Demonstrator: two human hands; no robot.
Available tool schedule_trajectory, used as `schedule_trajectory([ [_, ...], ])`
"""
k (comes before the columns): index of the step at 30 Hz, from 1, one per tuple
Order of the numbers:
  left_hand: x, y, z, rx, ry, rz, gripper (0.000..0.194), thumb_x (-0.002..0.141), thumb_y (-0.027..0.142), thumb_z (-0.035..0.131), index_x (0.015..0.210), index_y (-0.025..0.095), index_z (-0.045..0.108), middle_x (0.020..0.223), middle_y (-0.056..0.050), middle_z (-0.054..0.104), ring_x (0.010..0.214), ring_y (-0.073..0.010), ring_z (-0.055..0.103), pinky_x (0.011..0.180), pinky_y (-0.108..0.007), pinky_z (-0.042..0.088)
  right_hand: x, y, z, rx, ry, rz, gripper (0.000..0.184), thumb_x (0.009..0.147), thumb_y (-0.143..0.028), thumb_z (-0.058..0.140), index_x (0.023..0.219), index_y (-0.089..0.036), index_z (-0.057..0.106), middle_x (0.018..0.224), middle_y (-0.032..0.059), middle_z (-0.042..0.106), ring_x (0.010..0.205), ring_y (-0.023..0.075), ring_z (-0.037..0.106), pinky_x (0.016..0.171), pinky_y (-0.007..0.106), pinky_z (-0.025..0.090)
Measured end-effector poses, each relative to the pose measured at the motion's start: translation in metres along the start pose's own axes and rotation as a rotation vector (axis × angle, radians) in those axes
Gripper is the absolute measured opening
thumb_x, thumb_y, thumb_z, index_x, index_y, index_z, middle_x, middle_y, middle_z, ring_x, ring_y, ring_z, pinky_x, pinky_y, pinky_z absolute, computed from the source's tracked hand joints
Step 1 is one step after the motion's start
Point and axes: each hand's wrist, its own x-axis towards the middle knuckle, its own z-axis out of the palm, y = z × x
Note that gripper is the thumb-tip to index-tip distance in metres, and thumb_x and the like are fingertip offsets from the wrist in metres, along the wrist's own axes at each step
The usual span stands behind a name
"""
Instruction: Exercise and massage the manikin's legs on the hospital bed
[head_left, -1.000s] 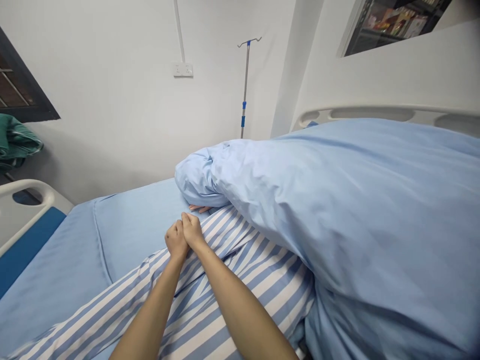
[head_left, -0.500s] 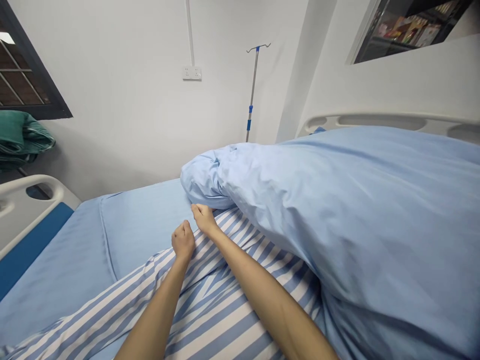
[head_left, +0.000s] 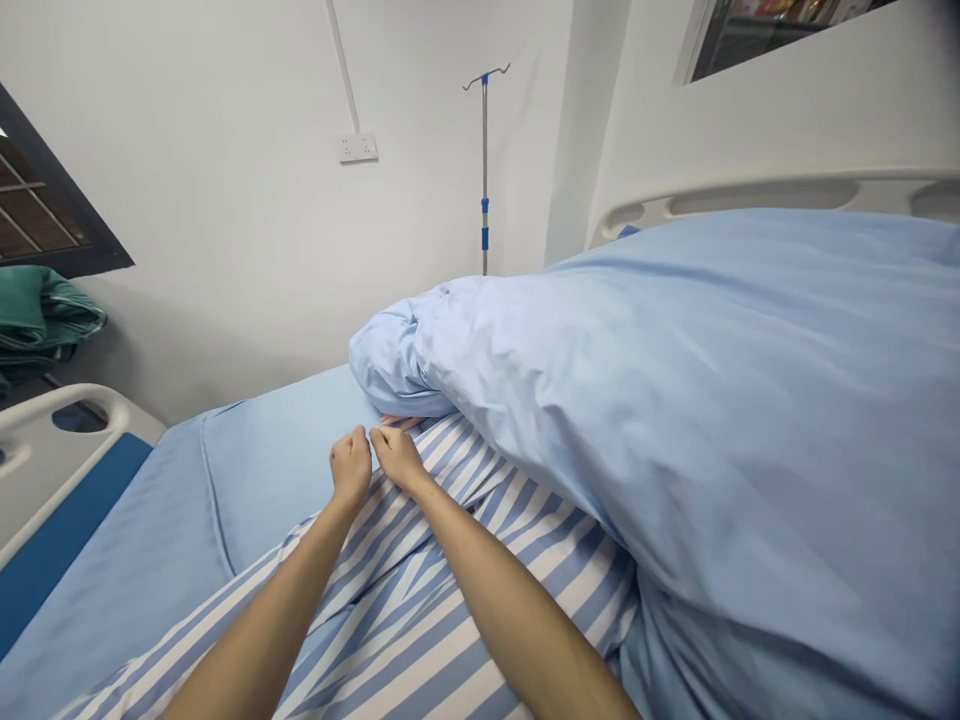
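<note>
In the middle of the head view, my left hand (head_left: 351, 467) is closed, its back toward me, at the far edge of the blue-and-white striped clothing (head_left: 442, 630). Right beside it is my right hand (head_left: 396, 456), also closed, with its thumb side near the left. Whatever the fingers hold, if anything, is hidden behind the knuckles. Just past my right hand, pinkish fingertips (head_left: 401, 422) show under the end of the light blue quilt (head_left: 660, 400). This quilt lies in a thick, rumpled mass over the right side of the striped clothing.
Light blue sheet (head_left: 277, 440) covers the bed. A pale bed end panel (head_left: 97, 400) stands at left, another (head_left: 720, 197) at back right. An IV pole (head_left: 485, 160) and a wall socket (head_left: 358, 148) are behind the bed. Folded green cloth (head_left: 45, 310) is at left.
Both hands have drawn closer together, the left moving up toward the right. My right hand has come away from the quilt's end, where pinkish fingertips now show more clearly. The view has shifted slightly.
</note>
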Motion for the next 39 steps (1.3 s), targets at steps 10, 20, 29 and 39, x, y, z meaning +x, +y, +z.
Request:
schedule_trajectory([
  [10,-0.002,0.017,0.042,-0.172,0.11,-0.053,0.029,0.074,0.03,0.038,0.048,0.02,0.037,0.046,0.004,0.038,0.049,-0.0095,0.033,0.048,-0.023,0.026,0.011,0.008,-0.005,0.292,0.174,0.148,0.033,0.084,-0.031,0.039,0.057,-0.018,0.052,0.058,0.0,0.056,0.059,0.0132,0.047,0.059,0.023,0.036],
  [20,-0.016,0.005,0.052,0.052,-0.017,0.006,0.036,0.081,0.035,0.034,0.051,0.019,0.045,0.055,0.0,0.054,0.055,-0.0112,0.04,0.055,-0.024,0.026,0.014,0.019,-0.01,0.322,0.201,0.185,0.033,0.086,-0.031,0.039,0.074,-0.015,0.065,0.065,0.0044,0.063,0.071,0.0165,0.057,0.07,0.025,0.044],
  [29,-0.02,0.004,0.056,0.135,-0.014,0.032,0.036,0.083,0.031,0.031,0.052,0.019,0.045,0.059,-0.002,0.057,0.057,-0.0125,0.043,0.056,-0.025,0.027,0.027,0.007,-0.046,0.019,0.002,0.044,0.031,0.087,-0.03,0.044,0.069,-0.017,0.065,0.067,0.0035,0.067,0.074,0.0169,0.06,0.07,0.025,0.042],
  [39,-0.016,0.0,0.056,-0.017,-0.06,0.02,0.037,0.081,0.036,0.033,0.051,0.019,0.044,0.054,0.001,0.051,0.056,-0.0116,0.042,0.053,-0.024,0.027,0.014,0.027,-0.04,-0.05,0.008,-0.022,0.033,0.089,-0.032,0.039,0.071,-0.018,0.063,0.078,0.0052,0.068,0.073,0.0149,0.059,0.069,0.023,0.038],
])
